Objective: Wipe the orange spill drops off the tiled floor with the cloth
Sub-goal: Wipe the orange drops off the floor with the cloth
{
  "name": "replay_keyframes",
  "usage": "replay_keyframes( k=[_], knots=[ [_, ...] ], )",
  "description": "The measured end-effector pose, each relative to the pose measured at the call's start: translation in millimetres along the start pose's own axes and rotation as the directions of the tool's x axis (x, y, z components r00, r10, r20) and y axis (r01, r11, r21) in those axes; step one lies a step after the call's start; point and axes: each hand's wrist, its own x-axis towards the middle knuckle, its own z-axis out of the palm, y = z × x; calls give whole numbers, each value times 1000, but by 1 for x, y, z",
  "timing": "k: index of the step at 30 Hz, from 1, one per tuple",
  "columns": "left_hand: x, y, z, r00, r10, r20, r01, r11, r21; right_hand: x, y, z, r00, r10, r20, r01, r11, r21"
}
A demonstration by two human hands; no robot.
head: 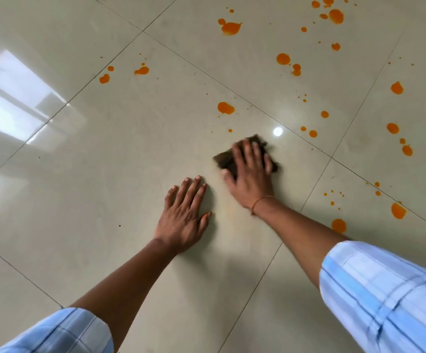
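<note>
A dark brown cloth (225,159) lies on the glossy beige tiled floor (120,154), pressed flat under my right hand (251,174), which looks motion-blurred. My left hand (185,215) rests palm-down on the tile just left of and nearer than the cloth, fingers spread, holding nothing. Orange spill drops are scattered beyond and to the right: one blob (225,108) just above the cloth, a large one (231,28) far up, a cluster (335,16) at top right, and others (398,210) at right near my forearm. A faint orange smear (229,207) shows between my hands.
Small orange drops (104,79) sit at upper left. Grey grout lines cross the floor diagonally. Bright window reflections (8,98) glare on the left tiles, and a lamp reflection (277,131) shines near the cloth. Blue checked sleeves (385,296) fill the lower corners.
</note>
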Motion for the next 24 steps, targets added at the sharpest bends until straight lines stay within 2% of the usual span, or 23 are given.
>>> replay_keyframes(
  k=[3,5,7,9,10,11,13,15,16,18,21,22,24],
  knots=[
    [-2,1,-3,1000,1,-1,-1,1000,-17,-76,4,5,957,-275,95,279,960,-35],
    [-2,1,-5,1000,1,24,0,1000,-28,-117,48,-8,941,-312,131,320,947,-40],
    [-2,1,-4,1000,-2,15,3,1000,-30,-97,71,-10,981,-168,99,175,983,-64],
    [-2,1,-1,1000,7,9,-7,1000,-23,-40,48,-8,999,30,36,-28,998,-56],
    [-2,0,-1,1000,5,5,-5,1000,-20,-18,27,-6,996,75,46,-73,997,-37],
    [-2,0,-1,1000,2,3,-2,1000,-21,-11,9,-4,996,62,61,-60,998,-20],
    [-2,0,-2,1000,3,4,-3,1000,-19,-38,-2,2,994,-86,68,89,995,-45],
    [-2,0,-3,1000,4,10,-4,1000,-13,-102,20,1,970,-218,110,225,973,-59],
    [-2,1,-4,1000,1,21,0,1000,-14,-126,35,-2,965,-236,117,243,968,-54],
    [-2,2,-5,1000,-3,22,3,1000,-10,-123,50,-1,979,-179,101,184,982,-42],
    [-2,0,-1,1000,1,13,-1,1000,8,-60,25,1,995,92,41,-92,996,-17],
    [-3,0,0,1000,0,12,0,1000,11,-53,19,1,991,133,33,-133,991,0],
    [-2,1,-1,1000,2,9,-2,1000,5,-76,23,3,998,66,21,-66,998,-22]
  ],
)
